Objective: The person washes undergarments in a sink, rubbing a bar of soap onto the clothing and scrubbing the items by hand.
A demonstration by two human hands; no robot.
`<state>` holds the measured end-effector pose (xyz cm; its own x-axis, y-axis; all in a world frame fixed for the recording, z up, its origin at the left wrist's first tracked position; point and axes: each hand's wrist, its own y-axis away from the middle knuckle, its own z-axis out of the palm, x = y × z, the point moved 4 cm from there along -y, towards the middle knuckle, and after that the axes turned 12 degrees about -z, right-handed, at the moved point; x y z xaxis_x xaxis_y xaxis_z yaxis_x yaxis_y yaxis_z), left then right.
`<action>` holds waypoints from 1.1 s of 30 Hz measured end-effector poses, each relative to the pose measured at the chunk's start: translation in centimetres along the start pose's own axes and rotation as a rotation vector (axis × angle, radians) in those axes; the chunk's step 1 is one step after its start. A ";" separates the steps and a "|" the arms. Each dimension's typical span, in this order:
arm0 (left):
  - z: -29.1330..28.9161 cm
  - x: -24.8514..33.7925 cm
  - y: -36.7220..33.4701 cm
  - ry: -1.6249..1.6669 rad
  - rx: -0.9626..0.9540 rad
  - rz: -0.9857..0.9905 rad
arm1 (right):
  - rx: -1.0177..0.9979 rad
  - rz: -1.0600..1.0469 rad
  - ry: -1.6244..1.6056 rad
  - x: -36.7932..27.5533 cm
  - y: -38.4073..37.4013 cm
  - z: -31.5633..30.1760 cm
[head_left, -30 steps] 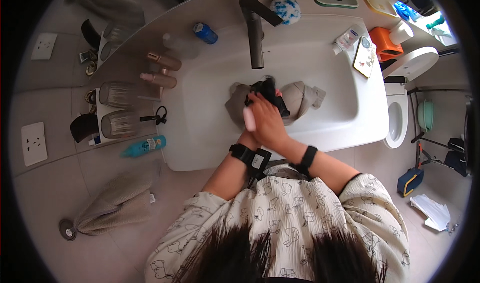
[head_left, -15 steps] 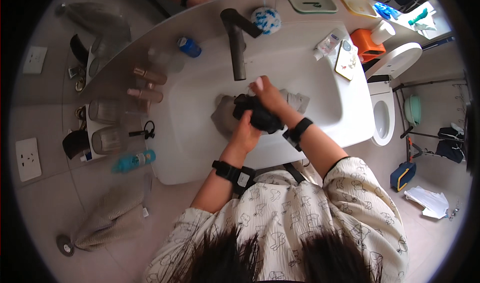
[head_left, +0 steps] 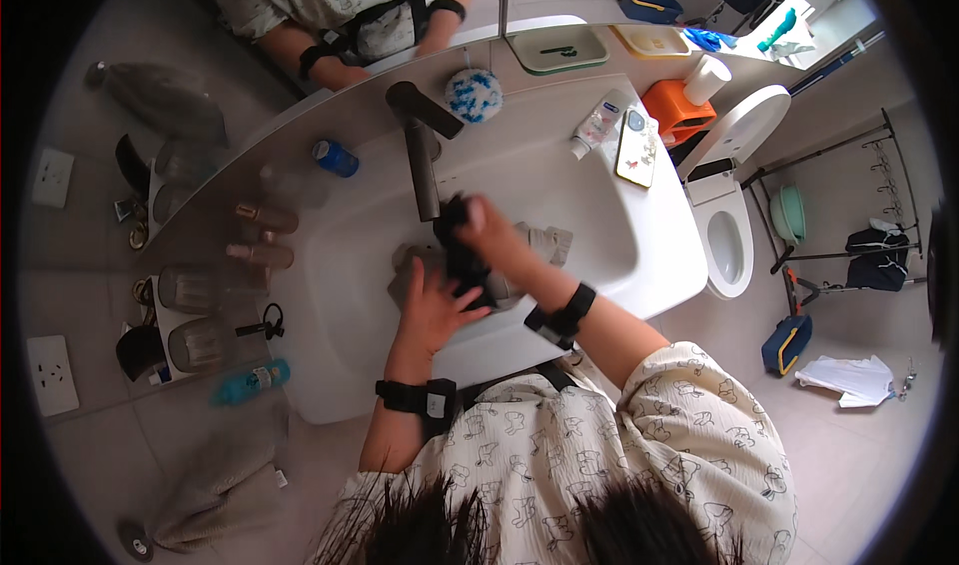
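Note:
Over the white sink (head_left: 325, 295), my right hand (head_left: 484, 235) is closed on a bunched black cloth (head_left: 460, 260), a little blurred by motion. The cloth hangs just under the end of the dark faucet (head_left: 420, 160). My left hand (head_left: 432, 310) is open, its fingers spread beside the lower end of the black cloth; whether they touch it I cannot tell. Beneath both hands lies grey fabric (head_left: 547, 247) in the basin, partly hidden by them. Each of my wrists wears a black strap.
Along the sink's left side stand a blue bottle (head_left: 335, 158), pink bottles (head_left: 265, 217) and a teal bottle (head_left: 252, 381). A white-and-blue scrubber ball (head_left: 474, 96) sits behind the faucet. On the right ledge lie a white tube (head_left: 601, 123) and a phone (head_left: 636, 148).
My left hand has let go of the black cloth and spread its fingers. My right hand has brought the cloth closer to the faucet's end. The whole view has shifted.

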<state>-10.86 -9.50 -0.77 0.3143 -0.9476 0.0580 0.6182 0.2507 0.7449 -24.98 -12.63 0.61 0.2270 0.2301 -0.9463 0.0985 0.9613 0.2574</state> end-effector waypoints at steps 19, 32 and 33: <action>-5.2 -1.4 -5.7 0.028 -0.274 0.399 | -0.137 -0.682 0.942 2.4 5.1 5.9; -4.3 -1.1 -6.4 0.217 -0.633 0.353 | -0.077 -0.445 0.841 2.7 5.7 7.0; -3.8 -1.7 -7.1 0.116 -0.350 0.394 | -0.016 -0.469 0.841 2.4 3.4 5.2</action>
<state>-13.00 -8.87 -8.68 0.6360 -0.7454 0.1997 0.6344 0.6524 0.4146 -19.06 -9.55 0.25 -0.6015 -0.1506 -0.7845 -0.0118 0.9836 -0.1798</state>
